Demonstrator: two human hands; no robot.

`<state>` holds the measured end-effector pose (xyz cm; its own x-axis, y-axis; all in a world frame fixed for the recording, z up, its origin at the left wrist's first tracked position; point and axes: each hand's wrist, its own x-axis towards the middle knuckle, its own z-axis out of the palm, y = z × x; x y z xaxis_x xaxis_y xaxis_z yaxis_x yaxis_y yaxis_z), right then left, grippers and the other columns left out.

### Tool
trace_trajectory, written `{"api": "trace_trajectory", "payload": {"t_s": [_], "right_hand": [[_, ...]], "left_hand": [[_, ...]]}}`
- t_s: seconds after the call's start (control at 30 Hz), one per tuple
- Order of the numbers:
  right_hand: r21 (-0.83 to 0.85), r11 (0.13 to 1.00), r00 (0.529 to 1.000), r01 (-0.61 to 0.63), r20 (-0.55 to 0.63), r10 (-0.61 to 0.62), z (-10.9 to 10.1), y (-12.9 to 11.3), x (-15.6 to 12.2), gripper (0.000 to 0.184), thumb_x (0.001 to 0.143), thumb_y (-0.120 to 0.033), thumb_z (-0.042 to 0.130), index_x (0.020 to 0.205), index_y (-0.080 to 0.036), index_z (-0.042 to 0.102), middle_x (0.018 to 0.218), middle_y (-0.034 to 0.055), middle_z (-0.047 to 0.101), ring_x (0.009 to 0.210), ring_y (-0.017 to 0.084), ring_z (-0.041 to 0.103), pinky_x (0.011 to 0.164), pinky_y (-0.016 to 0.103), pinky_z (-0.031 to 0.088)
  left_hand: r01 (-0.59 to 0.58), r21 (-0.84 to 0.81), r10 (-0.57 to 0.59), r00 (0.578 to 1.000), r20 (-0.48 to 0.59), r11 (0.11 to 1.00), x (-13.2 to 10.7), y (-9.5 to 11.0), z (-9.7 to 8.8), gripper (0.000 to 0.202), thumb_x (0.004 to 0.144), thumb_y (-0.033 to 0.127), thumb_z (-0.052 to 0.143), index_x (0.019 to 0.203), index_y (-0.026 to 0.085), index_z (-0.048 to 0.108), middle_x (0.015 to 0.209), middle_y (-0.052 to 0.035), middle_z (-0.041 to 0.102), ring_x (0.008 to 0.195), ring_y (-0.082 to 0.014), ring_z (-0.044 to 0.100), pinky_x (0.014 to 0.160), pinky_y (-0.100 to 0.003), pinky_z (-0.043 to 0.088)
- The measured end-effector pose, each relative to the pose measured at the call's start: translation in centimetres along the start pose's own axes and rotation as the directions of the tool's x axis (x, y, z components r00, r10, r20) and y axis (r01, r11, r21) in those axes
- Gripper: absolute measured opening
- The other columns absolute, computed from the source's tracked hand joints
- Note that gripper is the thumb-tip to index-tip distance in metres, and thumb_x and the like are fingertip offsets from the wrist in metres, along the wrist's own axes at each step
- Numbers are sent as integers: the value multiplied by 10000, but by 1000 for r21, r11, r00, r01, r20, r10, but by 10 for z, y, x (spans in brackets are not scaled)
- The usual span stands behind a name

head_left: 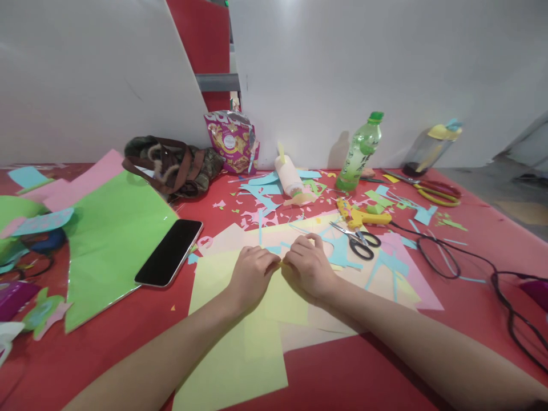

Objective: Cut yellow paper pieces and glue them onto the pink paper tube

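My left hand (256,273) and my right hand (309,267) meet at their fingertips over the sheets, thumbs and forefingers pinched. A small piece of yellow paper (281,262) shows between the fingertips, mostly hidden by them. Beneath both hands lies a pale yellow sheet (231,348), overlapping peach paper (317,337). Scissors with black handles (362,246) rest just beyond my right hand, blades half apart. A yellow glue gun (362,217) lies behind them, its black cord running right.
Left of the sheets are a black-screened phone (170,253) and green paper (115,240). Farther back stand a camouflage bag (180,165), a snack bag (233,142), a paper roll (289,176) and a green bottle (360,151). Paper scraps litter the red table (325,377).
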<state>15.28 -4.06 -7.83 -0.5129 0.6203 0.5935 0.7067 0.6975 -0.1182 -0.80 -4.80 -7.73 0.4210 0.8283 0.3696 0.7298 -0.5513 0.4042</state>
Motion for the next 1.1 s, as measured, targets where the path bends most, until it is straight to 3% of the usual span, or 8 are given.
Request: {"api": "trace_trajectory", "payload": {"t_s": [0.27,0.6,1.1], "right_hand": [[16,1000,1000,-13,-10,14,0,-1,2,227,754,-75,422,556,-154,499,517,-18,481,641,121,414,776,312,264],[27,998,998,-48,30,47,2,-4,2,141,792,-149,460,692,-161,559,649,10,593,778,156,472,834,358,240],[-8,1000,1000,-21,2,22,5,-2,-1,157,756,-117,476,638,-167,567,580,1,574,772,158,486,865,373,237]], "left_hand": [[-86,48,88,994,-58,995,0,0,0,130,795,154,528,716,169,630,670,-7,676,615,-152,540,679,-323,368],[-113,118,127,985,-118,987,0,1,-1,236,834,163,455,651,159,605,637,-22,650,612,-145,530,659,-310,349],[-147,141,168,975,-147,979,0,4,-1,211,811,145,468,642,156,594,617,-17,636,615,-138,543,674,-312,367]]}}
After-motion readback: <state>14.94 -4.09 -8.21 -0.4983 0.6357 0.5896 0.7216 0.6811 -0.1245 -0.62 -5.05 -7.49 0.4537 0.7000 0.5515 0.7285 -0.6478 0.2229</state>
